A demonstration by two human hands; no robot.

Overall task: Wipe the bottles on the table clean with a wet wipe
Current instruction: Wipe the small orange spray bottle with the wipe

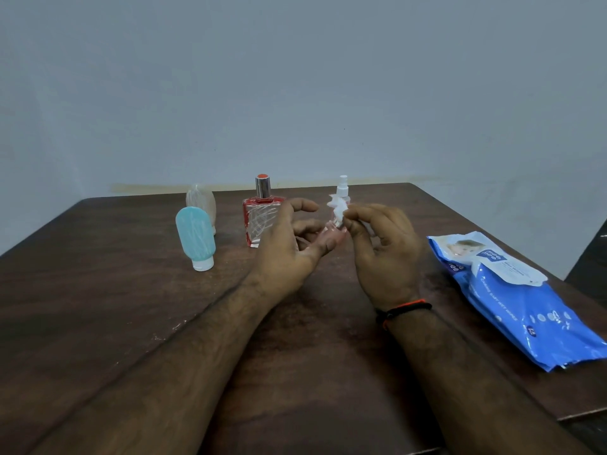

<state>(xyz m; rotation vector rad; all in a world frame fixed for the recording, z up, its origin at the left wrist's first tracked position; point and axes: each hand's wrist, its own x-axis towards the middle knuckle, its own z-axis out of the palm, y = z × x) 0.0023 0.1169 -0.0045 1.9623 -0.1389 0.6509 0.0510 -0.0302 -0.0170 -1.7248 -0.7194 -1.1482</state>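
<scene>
My right hand [382,249] pinches a crumpled white wet wipe [337,208] between thumb and fingers, just in front of a small clear spray bottle [342,188] with a white nozzle. My left hand [289,244] hovers palm up beside the wipe with loosely curled fingers and holds nothing. Partly behind the left hand stands a clear glass perfume bottle [259,215] with red trim and a silver cap. Further left, a turquoise squeeze bottle [196,236] stands on its white cap, with a pale translucent bottle [201,200] behind it.
A blue pack of baby wet wipes [515,300] lies on the right side of the dark wooden table [131,307], near its right edge. A plain grey wall rises behind the table's far edge.
</scene>
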